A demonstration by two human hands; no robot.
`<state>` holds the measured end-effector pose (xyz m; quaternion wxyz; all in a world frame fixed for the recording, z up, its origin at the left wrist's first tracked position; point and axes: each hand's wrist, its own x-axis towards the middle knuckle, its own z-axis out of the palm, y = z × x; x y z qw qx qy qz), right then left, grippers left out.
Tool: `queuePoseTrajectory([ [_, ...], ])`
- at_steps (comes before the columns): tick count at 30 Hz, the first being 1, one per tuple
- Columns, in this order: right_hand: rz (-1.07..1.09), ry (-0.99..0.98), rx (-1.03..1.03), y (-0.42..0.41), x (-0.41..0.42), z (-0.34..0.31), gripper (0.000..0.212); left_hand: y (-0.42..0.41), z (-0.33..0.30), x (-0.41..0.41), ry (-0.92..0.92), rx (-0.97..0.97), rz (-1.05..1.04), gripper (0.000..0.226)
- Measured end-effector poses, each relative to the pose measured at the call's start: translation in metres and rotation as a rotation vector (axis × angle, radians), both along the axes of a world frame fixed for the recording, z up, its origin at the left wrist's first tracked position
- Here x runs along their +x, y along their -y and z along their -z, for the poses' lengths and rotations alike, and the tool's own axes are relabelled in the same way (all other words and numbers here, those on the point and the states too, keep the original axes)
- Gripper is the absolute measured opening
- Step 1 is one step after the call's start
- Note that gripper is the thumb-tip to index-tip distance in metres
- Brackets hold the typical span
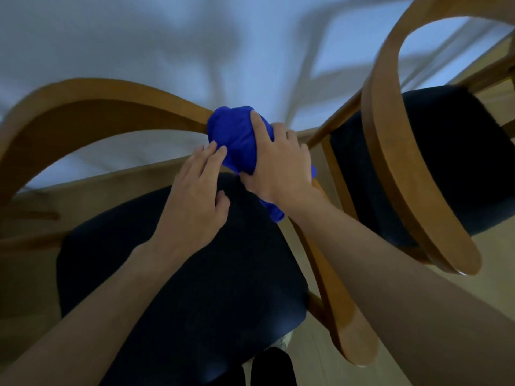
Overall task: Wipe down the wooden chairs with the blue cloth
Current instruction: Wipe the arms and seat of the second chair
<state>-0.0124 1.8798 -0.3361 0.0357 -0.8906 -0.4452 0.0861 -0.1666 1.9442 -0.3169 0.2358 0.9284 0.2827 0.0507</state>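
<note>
While right hand (281, 165) fingers grip bunched blue cloth (239, 137) on curved wooden chair (92, 93), left hand (192, 199) fingers straight, touching cloth.

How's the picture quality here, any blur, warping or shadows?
Head view: dim, bluish light; wide-angle warping bows the chair rail; chair shadows fall on the wall; edges smear, while the blue cloth, right hand and left hand stay fairly sharp.

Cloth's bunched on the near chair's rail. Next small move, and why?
Probably slide the bunched blue cloth leftward along the curved wooden back rail of the near chair. The right hand grips the cloth where rail meets arm, the left hand's fingertips touch its edge, and the long left stretch of rail lies bare.
</note>
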Motion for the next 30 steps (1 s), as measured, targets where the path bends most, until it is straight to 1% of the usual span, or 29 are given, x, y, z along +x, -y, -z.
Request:
queuePoseTrajectory([
  [3, 0.096, -0.008, 0.058, 0.045, -0.007, 0.002, 0.111, -0.010, -0.002, 0.001, -0.004, -0.006, -0.020, 0.069],
  [6, 0.188, 0.090, 0.043, 0.088, -0.026, 0.004, 0.114, -0.014, -0.001, 0.005, 0.006, -0.035, 0.002, 0.068],
  [8, 0.196, 0.145, 0.007, 0.087, -0.028, 0.007, 0.112, -0.017, 0.003, 0.005, 0.022, -0.043, 0.033, 0.068],
  [10, 0.143, 0.170, -0.013, 0.062, -0.023, 0.005, 0.109, -0.025, 0.006, 0.000, 0.024, -0.029, 0.041, 0.067],
  [13, -0.036, 0.156, -0.026, 0.003, -0.008, 0.003, 0.101, -0.041, 0.008, -0.015, 0.034, -0.037, -0.033, 0.066],
  [16, -0.208, 0.042, -0.026, -0.061, 0.001, -0.002, 0.099, -0.059, 0.003, -0.039, 0.041, -0.033, -0.088, 0.065],
  [18, -0.293, -0.063, -0.001, -0.101, -0.003, -0.010, 0.098, -0.074, -0.005, -0.061, 0.050, 0.007, -0.130, 0.065],
  [20, -0.400, -0.095, 0.037, -0.137, -0.017, -0.020, 0.098, -0.091, -0.016, -0.085, 0.055, 0.069, -0.193, 0.065],
  [23, -0.620, 0.021, 0.055, -0.195, -0.053, -0.041, 0.100, -0.118, -0.032, -0.124, 0.075, 0.147, -0.314, 0.063],
  [25, -0.802, 0.111, -0.006, -0.235, -0.086, -0.055, 0.099, -0.132, -0.038, -0.151, 0.095, 0.165, -0.394, 0.062],
  [28, -1.032, 0.234, -0.153, -0.278, -0.145, -0.062, 0.088, -0.142, -0.039, -0.193, 0.105, 0.152, -0.497, 0.061],
  [30, -1.138, 0.299, -0.226, -0.291, -0.184, -0.058, 0.079, -0.144, -0.034, -0.222, 0.065, 0.144, -0.575, 0.061],
])
